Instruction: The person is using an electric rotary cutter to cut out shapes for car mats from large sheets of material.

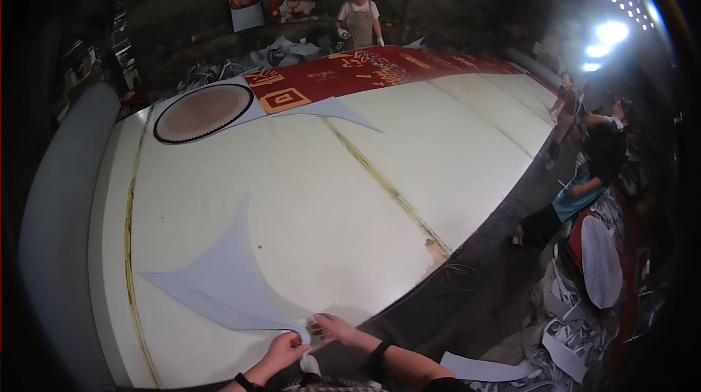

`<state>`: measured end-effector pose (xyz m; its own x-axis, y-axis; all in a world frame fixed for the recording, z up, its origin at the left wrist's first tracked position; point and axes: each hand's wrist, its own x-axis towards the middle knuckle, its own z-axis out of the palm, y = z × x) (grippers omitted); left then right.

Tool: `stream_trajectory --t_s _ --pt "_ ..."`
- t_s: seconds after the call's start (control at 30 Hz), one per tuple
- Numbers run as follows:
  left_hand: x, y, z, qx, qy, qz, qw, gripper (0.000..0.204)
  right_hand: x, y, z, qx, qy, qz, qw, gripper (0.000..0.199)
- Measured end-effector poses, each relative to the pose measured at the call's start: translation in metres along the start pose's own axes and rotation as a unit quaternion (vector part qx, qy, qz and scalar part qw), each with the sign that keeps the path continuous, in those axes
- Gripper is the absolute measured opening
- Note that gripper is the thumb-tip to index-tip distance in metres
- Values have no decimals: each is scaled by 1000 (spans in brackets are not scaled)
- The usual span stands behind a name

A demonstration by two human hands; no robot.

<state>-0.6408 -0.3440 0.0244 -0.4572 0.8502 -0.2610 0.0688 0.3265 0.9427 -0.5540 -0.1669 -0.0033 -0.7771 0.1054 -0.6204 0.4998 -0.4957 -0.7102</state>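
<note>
A pale blue-grey sheet offcut [219, 286] with curved edges and pointed corners lies on the near left of the large white table [307, 195]. Its narrow near end hangs at the table's front edge, pinched in my left hand [285, 350]. Just to the right, my right hand [334, 328] is held with fingers stretched toward that end, nothing visible in them. Whether its fingertips touch the sheet I cannot tell.
A round brown mat [204, 114] with a dark rim and a red printed sheet [336, 74] lie along the far side. A big grey roll [62, 231] stands at left. Several people are around the table, one person [359, 21] opposite. Scraps [569, 319] heap at right.
</note>
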Motion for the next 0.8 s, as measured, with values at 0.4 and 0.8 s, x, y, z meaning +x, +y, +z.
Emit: stream_trajectory --t_s 0.4,0.8 --pt "-26 97 220 122 -489 124 855 32 -243 52 -135 -13 89 -110 990 25" --pt "2 107 225 167 -387 -5 907 42 -647 374 -327 175 709 -199 653 35"
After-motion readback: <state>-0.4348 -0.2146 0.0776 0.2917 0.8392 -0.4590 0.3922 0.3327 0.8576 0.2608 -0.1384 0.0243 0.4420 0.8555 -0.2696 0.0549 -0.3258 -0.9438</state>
